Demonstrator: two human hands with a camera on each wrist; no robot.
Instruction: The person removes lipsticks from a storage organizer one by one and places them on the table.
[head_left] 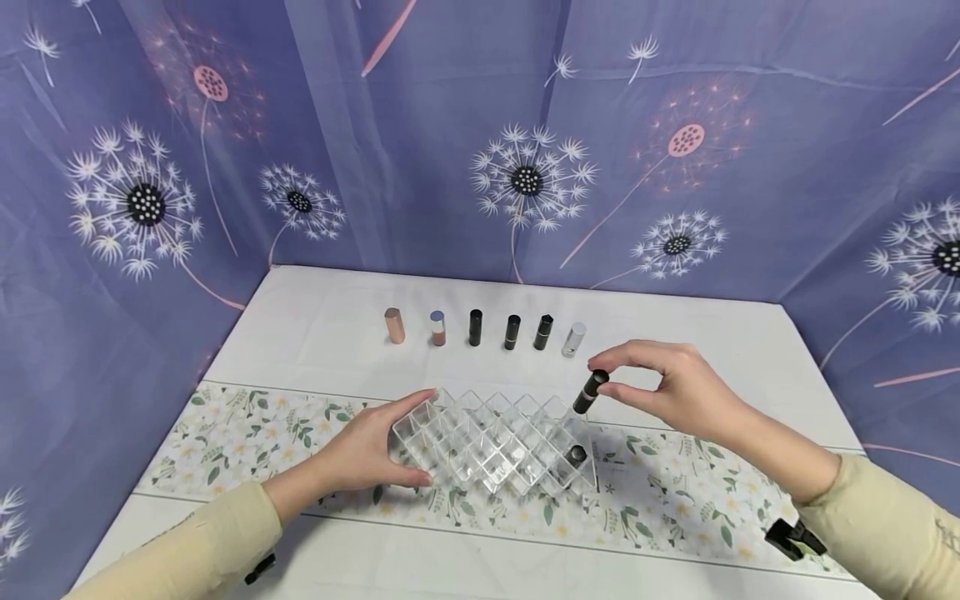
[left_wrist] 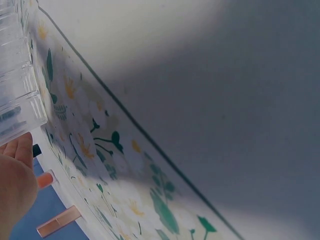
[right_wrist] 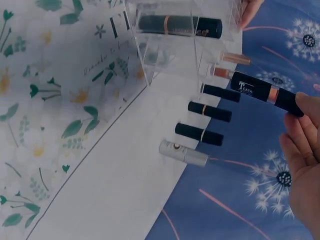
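Observation:
Between thumb and fingers my right hand (head_left: 684, 390) pinches the top end of a black lipstick (right_wrist: 257, 89) with a pinkish band. It tilts just above the right back corner of a clear lipstick organizer (head_left: 491, 442) with diamond-shaped compartments. Another black lipstick (head_left: 575, 455) stands in a compartment near the organizer's right end; its gold band shows in the right wrist view. My left hand (head_left: 367, 450) holds the organizer's left end, thumb at the front and fingers at the back. Only part of that hand (left_wrist: 17, 175) shows in the left wrist view.
Behind the organizer stands a row of lipsticks: a rose-gold one (head_left: 394, 326), a pink one with a silver cap (head_left: 438, 327), several black ones (head_left: 476, 327) and a silver one (head_left: 574, 340). A floral runner (head_left: 247, 433) crosses the white table. Purple dandelion-print fabric (head_left: 420, 150) surrounds its back and sides.

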